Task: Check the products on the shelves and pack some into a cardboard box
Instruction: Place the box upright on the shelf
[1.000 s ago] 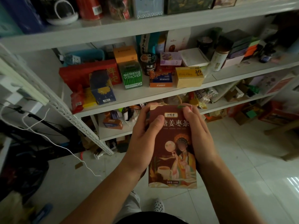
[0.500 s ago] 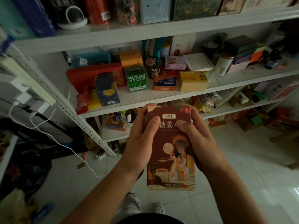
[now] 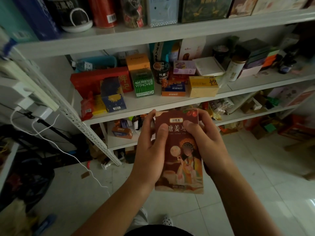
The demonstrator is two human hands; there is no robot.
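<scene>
A tall maroon tea box (image 3: 185, 167), printed with a robed figure and a pale moon, is held upright in mid-air in front of the shelving, near the viewer and above the tiled floor (image 3: 255, 184). The left hand (image 3: 150, 154) grips its left edge, thumb laid across the front and fingers (image 3: 151, 115) curled round behind. The right hand (image 3: 211, 150) grips the right edge the same way, its thumb pressed on the printed title near the top. Both hands are wrapped firmly on the box, which hides their palms.

Beyond it, the middle shelf (image 3: 247, 86) carries a green VITMOVER box (image 3: 144, 84) standing just left of a low orange-and-blue carton (image 3: 173, 90), with a yellow box (image 3: 202, 86) to the right. A dark blue box with a sun motif (image 3: 113, 94) stands further left, in front of a long red box (image 3: 92, 80). The bottom shelf (image 3: 117, 142) is dim and cluttered; what lies there is probably small cartons and packets. At the far left, a white cable (image 3: 68, 150) trails down onto the floor.
</scene>
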